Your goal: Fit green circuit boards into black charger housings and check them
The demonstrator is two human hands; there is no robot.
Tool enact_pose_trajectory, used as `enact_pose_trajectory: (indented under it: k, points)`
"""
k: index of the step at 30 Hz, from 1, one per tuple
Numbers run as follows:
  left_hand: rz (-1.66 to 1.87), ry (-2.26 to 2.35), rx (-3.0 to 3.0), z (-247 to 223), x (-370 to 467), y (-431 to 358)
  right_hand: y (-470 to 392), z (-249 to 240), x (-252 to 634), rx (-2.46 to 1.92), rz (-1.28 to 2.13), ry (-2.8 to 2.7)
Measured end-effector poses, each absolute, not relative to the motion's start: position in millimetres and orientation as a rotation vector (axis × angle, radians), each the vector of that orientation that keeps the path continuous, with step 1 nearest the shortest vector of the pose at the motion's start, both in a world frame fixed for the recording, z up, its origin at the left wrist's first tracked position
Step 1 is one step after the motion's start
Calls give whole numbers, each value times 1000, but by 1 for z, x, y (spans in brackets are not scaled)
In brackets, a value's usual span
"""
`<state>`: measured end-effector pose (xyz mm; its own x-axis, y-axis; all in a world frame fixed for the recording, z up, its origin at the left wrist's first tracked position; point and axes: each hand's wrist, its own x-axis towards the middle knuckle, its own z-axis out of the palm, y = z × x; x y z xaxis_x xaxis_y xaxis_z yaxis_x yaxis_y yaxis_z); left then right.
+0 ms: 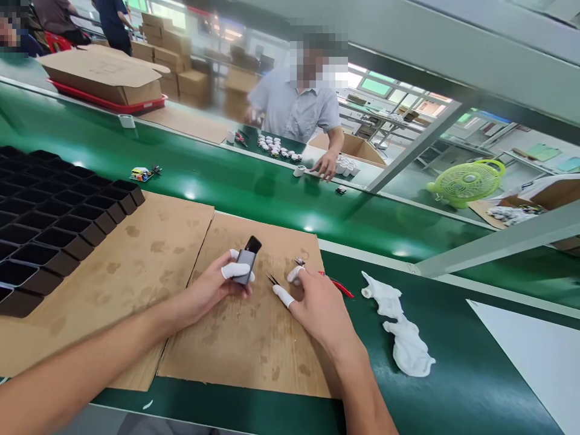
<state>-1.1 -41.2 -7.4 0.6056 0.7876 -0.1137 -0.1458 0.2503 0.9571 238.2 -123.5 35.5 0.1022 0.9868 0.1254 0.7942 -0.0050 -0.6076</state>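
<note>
My left hand [233,275], with white finger cots on its thumb and fingers, grips a small black plastic housing [245,266] above the cardboard sheet [254,344]. The housing is tilted, its glossy black upper end pointing away from me. My right hand [312,296] hovers low over the cardboard, thumb and forefinger apart, both in white cots. Between those two fingertips show the points of dark tweezers [272,278]; their other end is hidden by the hand. Red-handled pliers [338,284] lie partly behind the right hand.
Several rows of open black housings [58,241] stand at left. White crumpled gloves [403,326] lie at right near a white sheet [525,362]. On the green conveyor sits a small circuit board [141,174]. Opposite, a co-worker [296,109] handles white parts beside a green fan [469,183].
</note>
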Motion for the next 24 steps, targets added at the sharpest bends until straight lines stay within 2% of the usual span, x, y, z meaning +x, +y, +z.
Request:
enact_pose_trajectory:
  k: [5, 10, 15, 21, 24]
  points:
    - [764, 716, 1313, -8, -11, -31, -125, 27, 239, -1916, 472, -1840]
    - [813, 727, 1485, -10, -15, -31, -127, 41, 244, -1906, 432, -1765]
    - [851, 677, 1469, -7, -15, -32, -127, 49, 242, -1829, 447, -1951]
    - [884, 715, 1517, 2, -17, -34, -128, 42, 279, -2143, 114, -1832]
    - [872, 752, 1602, 8, -18, -35, -131, 38, 309, -2287, 138, -1755]
